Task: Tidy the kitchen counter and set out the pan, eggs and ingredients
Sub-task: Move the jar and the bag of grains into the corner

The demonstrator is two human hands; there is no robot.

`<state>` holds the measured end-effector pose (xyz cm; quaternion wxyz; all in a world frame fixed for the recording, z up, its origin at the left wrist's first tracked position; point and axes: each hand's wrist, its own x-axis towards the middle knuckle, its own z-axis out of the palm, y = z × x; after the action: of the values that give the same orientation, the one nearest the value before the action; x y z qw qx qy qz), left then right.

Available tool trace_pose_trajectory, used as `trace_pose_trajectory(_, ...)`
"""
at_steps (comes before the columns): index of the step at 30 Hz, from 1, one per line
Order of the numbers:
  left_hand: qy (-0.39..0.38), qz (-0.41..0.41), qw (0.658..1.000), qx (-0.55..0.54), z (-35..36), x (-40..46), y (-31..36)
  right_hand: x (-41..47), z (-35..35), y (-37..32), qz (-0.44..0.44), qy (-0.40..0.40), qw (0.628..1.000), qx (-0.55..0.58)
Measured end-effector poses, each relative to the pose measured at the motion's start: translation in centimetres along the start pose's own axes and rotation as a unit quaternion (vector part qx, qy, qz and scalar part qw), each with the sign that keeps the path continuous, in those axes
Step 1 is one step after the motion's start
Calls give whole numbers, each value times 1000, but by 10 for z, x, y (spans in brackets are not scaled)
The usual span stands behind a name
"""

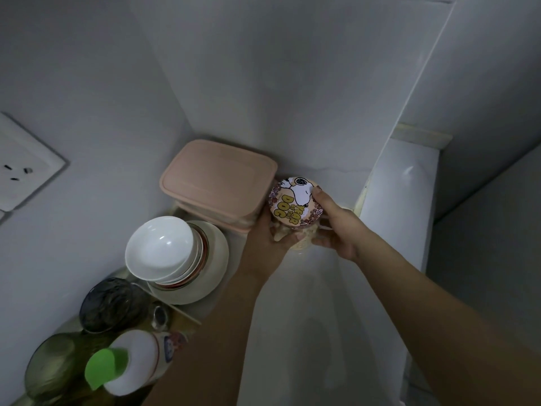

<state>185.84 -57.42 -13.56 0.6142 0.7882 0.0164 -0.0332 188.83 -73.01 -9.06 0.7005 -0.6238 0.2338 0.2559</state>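
A glass jar with pale contents and a round pink cartoon-dog lid [292,202] stands in the back corner of the white counter [316,303]. My left hand [268,240] wraps its left side from below. My right hand [336,227] grips its right side, with the fingertips resting on the lid's edge. The jar sits right beside a stack of pink-lidded plastic boxes [216,178], nearly touching them.
A stack of white bowls on plates [164,250] stands left of my arms. Nearer me are dark glass bowls [112,303], a white bottle with a green cap [126,367] and a greenish glass vessel [49,367]. A wall socket [20,168] is at left. White walls enclose the corner.
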Motion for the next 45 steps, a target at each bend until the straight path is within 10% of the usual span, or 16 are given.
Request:
trace_pose_trajectory(29, 89, -5, 992, 84, 13, -7, 6, -5, 3, -10, -4, 57, 997, 46)
trace_pose_trajectory(36, 134, -92, 961, 225, 9, -75, 16, -48, -5, 35, -144, 196, 967, -79)
trace_pose_trajectory(45, 180, -122, 934, 284, -9, -170, 29, -106, 13, 76, -245, 134, 940, -194)
